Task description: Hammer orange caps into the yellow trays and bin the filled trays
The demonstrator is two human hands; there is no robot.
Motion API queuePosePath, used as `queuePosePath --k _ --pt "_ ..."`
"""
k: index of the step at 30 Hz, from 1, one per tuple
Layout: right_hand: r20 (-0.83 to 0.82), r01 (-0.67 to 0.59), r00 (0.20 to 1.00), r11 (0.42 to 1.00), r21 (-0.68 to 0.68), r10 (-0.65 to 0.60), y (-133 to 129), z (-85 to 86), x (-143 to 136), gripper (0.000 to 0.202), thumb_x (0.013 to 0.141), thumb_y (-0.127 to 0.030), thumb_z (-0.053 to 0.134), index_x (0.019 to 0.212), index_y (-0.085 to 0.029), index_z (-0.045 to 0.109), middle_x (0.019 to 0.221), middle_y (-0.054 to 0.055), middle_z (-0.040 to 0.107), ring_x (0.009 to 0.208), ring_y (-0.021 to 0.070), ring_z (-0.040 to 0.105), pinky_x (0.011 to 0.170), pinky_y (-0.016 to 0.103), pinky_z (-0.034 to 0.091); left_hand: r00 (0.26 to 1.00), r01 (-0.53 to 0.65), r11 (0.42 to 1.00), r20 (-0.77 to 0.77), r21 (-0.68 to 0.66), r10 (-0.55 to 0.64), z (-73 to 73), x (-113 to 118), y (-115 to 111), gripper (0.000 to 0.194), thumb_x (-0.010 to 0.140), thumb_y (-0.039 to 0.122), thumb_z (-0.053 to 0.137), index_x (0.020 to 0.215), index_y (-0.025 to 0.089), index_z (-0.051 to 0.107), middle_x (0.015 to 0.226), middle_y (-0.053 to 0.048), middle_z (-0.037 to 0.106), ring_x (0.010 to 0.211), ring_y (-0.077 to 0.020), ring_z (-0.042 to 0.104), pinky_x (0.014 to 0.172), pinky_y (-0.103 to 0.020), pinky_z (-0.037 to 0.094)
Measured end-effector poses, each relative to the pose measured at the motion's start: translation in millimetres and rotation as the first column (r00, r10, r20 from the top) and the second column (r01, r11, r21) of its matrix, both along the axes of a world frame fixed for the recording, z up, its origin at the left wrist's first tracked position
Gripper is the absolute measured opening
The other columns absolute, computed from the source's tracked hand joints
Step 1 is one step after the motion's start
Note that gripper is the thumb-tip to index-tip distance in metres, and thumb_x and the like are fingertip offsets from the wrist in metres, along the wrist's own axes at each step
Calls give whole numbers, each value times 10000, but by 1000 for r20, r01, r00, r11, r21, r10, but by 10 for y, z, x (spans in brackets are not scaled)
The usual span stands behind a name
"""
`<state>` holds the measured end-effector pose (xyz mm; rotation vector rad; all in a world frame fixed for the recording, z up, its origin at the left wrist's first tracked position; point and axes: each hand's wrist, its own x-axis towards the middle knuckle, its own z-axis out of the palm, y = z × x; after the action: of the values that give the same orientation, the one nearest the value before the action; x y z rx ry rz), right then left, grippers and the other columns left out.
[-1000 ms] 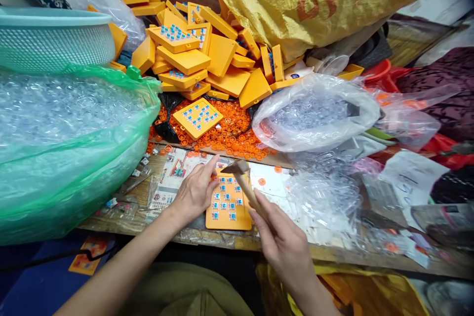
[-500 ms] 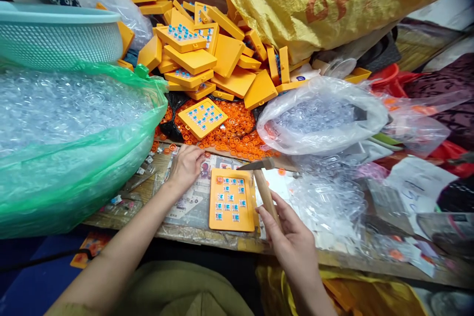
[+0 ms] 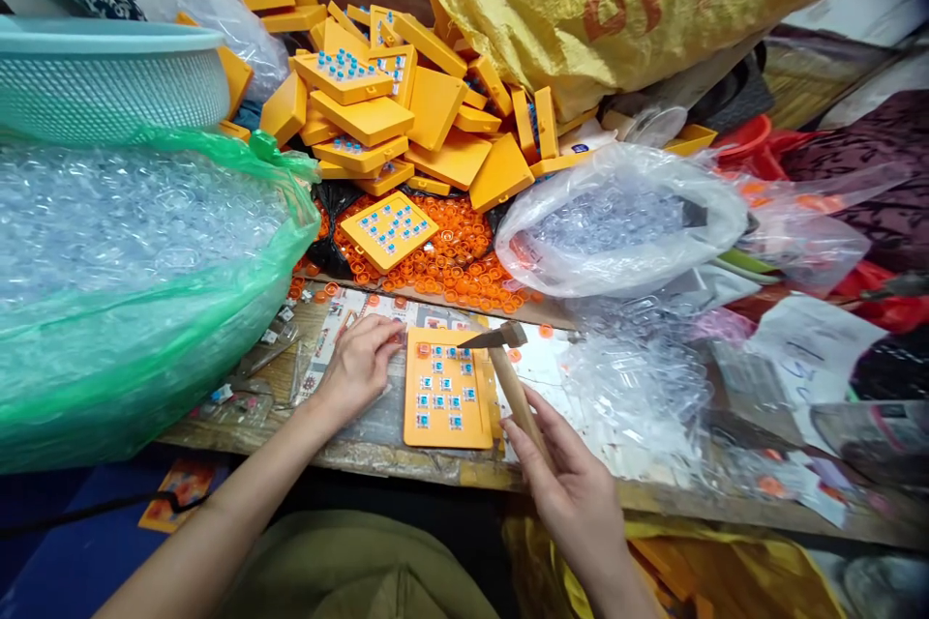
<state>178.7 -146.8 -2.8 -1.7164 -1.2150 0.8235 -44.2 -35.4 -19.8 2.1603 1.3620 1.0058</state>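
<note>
My right hand point(image 3: 573, 479) grips the wooden handle of a hammer point(image 3: 517, 392). The hammer's dark pointed head reaches over the upper right of an orange-yellow panel point(image 3: 428, 435). Lying flat on the bench, this panel carries several small blue-topped switches point(image 3: 445, 383). A translucent orange cap point(image 3: 423, 349) sits at its upper left corner. Just left of that corner is my left hand point(image 3: 355, 366), fingertips pinched together; whatever they hold is too small to make out.
Loose orange rings point(image 3: 464, 280) lie behind the panel, with another switch panel point(image 3: 390, 230) on them. Further back rises a pile of orange-yellow panels point(image 3: 363, 116). A green bag point(image 3: 218, 348) of clear pieces stands left, a white bag point(image 3: 523, 261) right.
My left hand has come nearer to me, from the edge of the orange rings to beside the panel's upper left corner, fingers pinched. The hammer stays in my right hand, nearly unmoved. The view has shifted slightly.
</note>
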Motion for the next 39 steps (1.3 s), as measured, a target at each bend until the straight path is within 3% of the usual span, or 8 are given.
queuePosePath --k 4,9,14,16,19,24,34,39 --pt "136 -41 990 992 116 25 -9 14 -13 410 834 -338 609 1215 -185 624 1225 75 656 1091 258 643 937 369 537 988 102 994 112 41 -106 102 235 -36 401 844 142 542 1244 157 554 951 -72 694 897 -194 633 852 -367 517" --pt "328 -195 940 933 302 91 41 123 -61 430 873 -185 564 1297 -259 565 1165 42 686 993 204 684 855 290 558 989 103 979 123 -174 -82 47 409 7 559 791 105 578 1336 159 465 909 -58 707 870 -204 648 861 -392 515" --pt "479 -351 832 934 64 280 80 117 -51 433 930 -233 446 1358 -262 505 928 55 725 765 192 704 704 295 570 980 83 958 198 -276 -28 23 372 -29 642 766 100 601 1375 190 420 935 -38 734 942 -209 658 905 -394 510" --pt "439 -330 855 943 46 277 78 84 -41 424 927 -259 452 1345 -261 522 972 61 724 824 201 705 740 304 571 976 85 961 217 -264 -26 21 310 6 577 780 140 611 1338 186 469 1005 -56 728 949 -199 664 882 -361 530" --pt "267 -187 951 978 97 156 74 47 -47 404 886 -315 531 1277 -233 591 1173 71 681 1048 241 661 885 349 548 998 -36 992 41 -121 42 -8 197 181 323 832 172 566 1149 151 627 1105 -96 695 994 -203 643 881 -346 530" --pt "-38 49 998 999 15 -48 77 49 -82 510 812 -410 620 1266 -181 590 1261 98 629 1144 306 603 954 468 510 976 -70 998 -206 6 69 -67 123 473 171 827 133 548 868 161 712 962 -82 688 905 -221 613 865 -375 508" --pt "-133 76 988 997 -21 -78 -51 -69 -42 485 805 -394 639 1244 -192 604 1194 88 671 1105 299 626 895 439 556 922 -285 958 -267 24 281 -54 177 364 162 849 241 550 798 164 683 855 -100 639 866 -259 596 800 -373 478" --pt "-174 90 981 996 -9 -90 -42 -95 -88 492 789 -401 660 1230 -193 605 1221 95 657 1143 286 604 1022 475 445 915 -358 934 -200 -9 349 -56 132 433 66 802 191 591 761 158 631 778 -95 674 798 -261 623 786 -401 487"
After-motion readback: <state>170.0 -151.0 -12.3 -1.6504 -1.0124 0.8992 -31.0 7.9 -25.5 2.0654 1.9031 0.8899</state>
